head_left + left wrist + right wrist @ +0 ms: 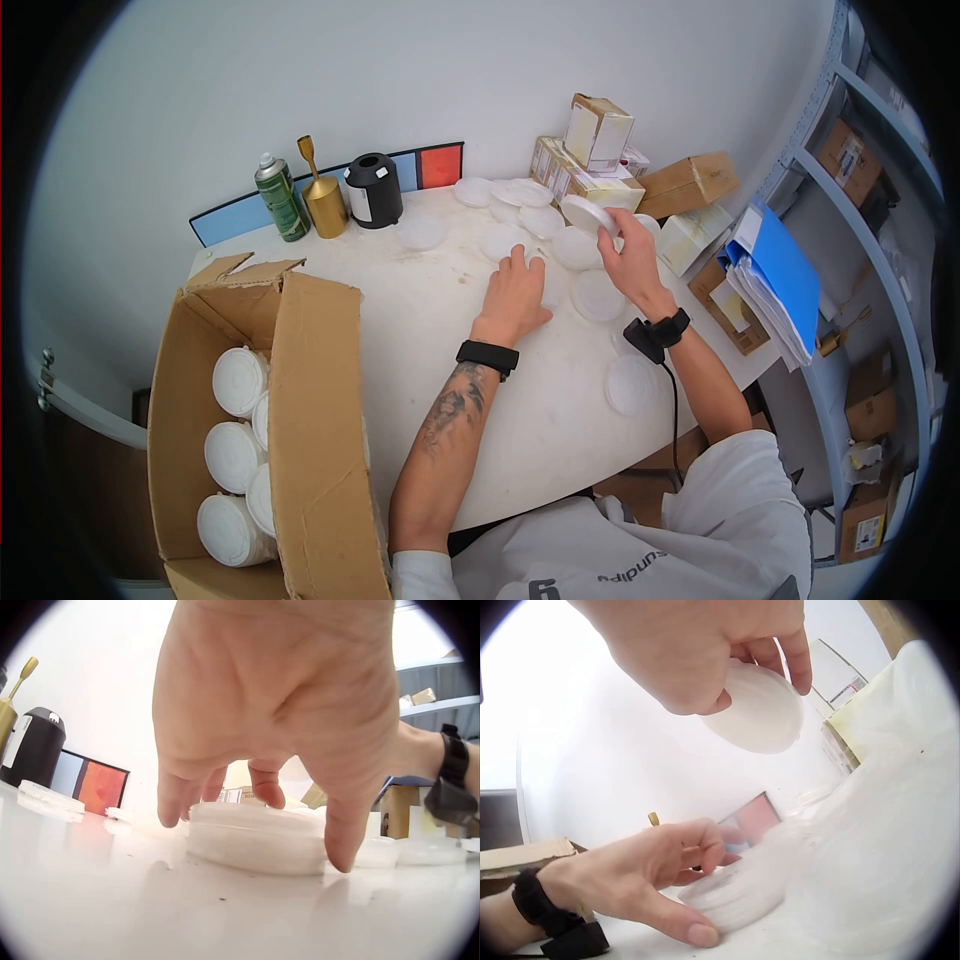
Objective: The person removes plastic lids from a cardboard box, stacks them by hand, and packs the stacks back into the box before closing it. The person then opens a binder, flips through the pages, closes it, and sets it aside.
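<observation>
My right hand (630, 262) is raised over the back right of the table, pinching a round white plastic lid (585, 214) by its edge. In the right wrist view that lid (761, 712) hangs tilted between thumb and fingers. Low over the tabletop, my left hand (513, 295) has its fingers curved around another translucent round lid (255, 844). The left wrist view shows the thumb against the right side and fingers at the left and behind. More round lids (598, 296) lie flat around both hands, some overlapping.
An open cardboard box (325, 420) of white lidded tubs (240, 382) stands at the left. Along the wall are a green spray can (283, 200), a brass-coloured item (324, 200) and a black cylinder (373, 190). Small cartons (600, 135) and a blue folder (775, 265) are at the right.
</observation>
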